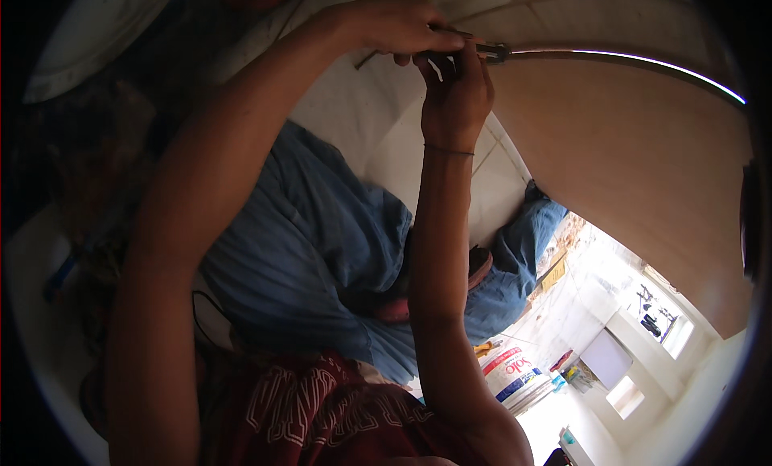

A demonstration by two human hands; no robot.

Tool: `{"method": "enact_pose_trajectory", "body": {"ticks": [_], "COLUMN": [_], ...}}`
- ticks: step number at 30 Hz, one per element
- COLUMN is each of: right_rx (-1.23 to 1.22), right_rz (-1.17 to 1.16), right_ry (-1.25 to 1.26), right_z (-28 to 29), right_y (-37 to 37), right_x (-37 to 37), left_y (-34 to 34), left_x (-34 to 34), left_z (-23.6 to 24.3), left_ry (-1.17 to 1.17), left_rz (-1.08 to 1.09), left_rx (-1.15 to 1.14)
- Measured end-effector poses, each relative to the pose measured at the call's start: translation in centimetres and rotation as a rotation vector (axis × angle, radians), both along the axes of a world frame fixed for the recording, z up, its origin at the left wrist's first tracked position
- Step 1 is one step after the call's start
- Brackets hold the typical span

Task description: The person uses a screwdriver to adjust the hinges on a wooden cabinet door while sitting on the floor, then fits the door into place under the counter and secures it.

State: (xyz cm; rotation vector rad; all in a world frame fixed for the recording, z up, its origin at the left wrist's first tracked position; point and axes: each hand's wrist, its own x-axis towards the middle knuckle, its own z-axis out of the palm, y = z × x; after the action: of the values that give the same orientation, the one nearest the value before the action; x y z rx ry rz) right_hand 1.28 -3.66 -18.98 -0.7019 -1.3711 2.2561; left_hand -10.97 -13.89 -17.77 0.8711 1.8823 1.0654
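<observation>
Dark metallic fitting: small, narrow piece [494, 53] at the upper-left corner of the broad tan flat panel [627, 168]
Left hand [406, 28]: left of the panel, fingertips at the fitting's left end; grip unclear
Right hand [458, 104]: just left of the panel, fingers bent up beside the left hand's; whether clamped, cannot tell
Blue denim trousers [322, 217]: left of the panel
White plastic bucket with red-and-blue print [512, 373]: below the panel

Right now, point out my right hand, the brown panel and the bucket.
Right hand [457, 104]: head view, on the middle of the hand.
Brown panel [627, 160]: head view, on its broad flat face.
Bucket [513, 374]: head view, on its printed side.
</observation>
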Motion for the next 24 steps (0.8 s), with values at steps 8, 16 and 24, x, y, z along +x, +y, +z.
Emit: {"method": "enact_pose_trajectory", "body": {"ticks": [8, 16, 24], "right_rx": [-0.062, -0.092, -0.214], "right_rz": [-0.086, -0.12, -0.234], "right_ry": [0.054, 0.093, 0.145], "right_z": [-1.1, -1.3, -2.8], "right_y": [0.9, 0.7, -0.4], "right_x": [-1.4, -2.3, -4.0], "left_y": [1.8, 1.9, 1.0], "left_x": [-1.6, -3.2, -3.9], "left_z": [-1.2, 0.2, 1.7], "left_ry": [-0.088, 0.029, 0.003], "left_rz": [0.017, -0.077, 0.196], "left_rx": [0.114, 0.084, 0.092]}}
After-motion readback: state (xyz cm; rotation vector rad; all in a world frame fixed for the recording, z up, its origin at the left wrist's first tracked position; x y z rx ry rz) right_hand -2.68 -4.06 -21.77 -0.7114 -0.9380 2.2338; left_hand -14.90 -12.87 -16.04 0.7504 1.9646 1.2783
